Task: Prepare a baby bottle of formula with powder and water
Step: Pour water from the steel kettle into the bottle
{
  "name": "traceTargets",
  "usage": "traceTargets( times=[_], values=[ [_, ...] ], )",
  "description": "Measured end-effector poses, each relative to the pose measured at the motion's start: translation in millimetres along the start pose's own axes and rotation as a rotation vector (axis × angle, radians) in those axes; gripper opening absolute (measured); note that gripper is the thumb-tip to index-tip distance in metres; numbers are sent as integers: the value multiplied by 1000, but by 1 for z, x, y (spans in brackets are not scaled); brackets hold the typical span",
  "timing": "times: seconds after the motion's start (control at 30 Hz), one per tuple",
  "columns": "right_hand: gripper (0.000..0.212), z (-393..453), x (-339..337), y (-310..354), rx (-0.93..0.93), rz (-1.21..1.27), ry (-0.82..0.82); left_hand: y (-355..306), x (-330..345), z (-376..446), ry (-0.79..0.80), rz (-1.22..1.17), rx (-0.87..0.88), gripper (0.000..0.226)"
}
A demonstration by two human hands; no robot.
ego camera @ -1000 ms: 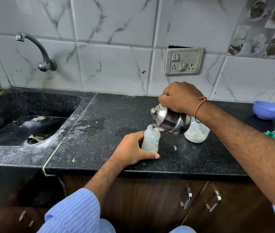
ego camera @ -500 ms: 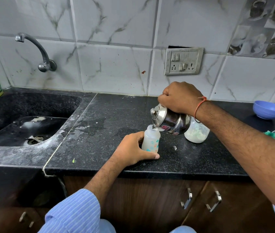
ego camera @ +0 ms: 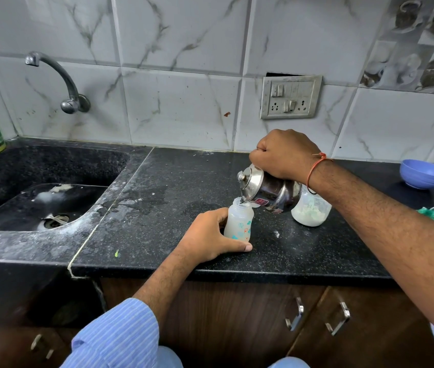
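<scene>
The baby bottle (ego camera: 238,221) stands upright on the black counter (ego camera: 157,208), near its front edge. The left hand (ego camera: 208,236) wraps it, fingers (ego camera: 237,246) curled round its base. The right hand (ego camera: 285,154) is clenched on a steel kettle (ego camera: 269,189), tilted left, spout at the bottle's mouth. Just behind the kettle sits a jar (ego camera: 311,212) of white powder.

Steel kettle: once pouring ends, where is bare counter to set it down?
Free: the black counter between the sink and the left hand; also between the clear powder jar and blue bowl. Crowded around the baby bottle.
</scene>
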State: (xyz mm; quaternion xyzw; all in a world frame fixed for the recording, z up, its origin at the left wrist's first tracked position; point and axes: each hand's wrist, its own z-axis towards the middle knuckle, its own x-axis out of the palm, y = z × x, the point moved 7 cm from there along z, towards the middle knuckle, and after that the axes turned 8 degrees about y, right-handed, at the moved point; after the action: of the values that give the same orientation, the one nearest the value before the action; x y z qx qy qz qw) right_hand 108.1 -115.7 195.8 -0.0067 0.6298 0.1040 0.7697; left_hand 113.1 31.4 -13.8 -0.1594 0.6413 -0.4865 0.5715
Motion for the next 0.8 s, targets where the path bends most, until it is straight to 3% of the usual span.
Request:
traceTargets(
  times=[0.8],
  values=[
    [36, 2, 2, -2, -8, -3, 0, -1, 0, -1, 15, -32, 10, 81]
  ],
)
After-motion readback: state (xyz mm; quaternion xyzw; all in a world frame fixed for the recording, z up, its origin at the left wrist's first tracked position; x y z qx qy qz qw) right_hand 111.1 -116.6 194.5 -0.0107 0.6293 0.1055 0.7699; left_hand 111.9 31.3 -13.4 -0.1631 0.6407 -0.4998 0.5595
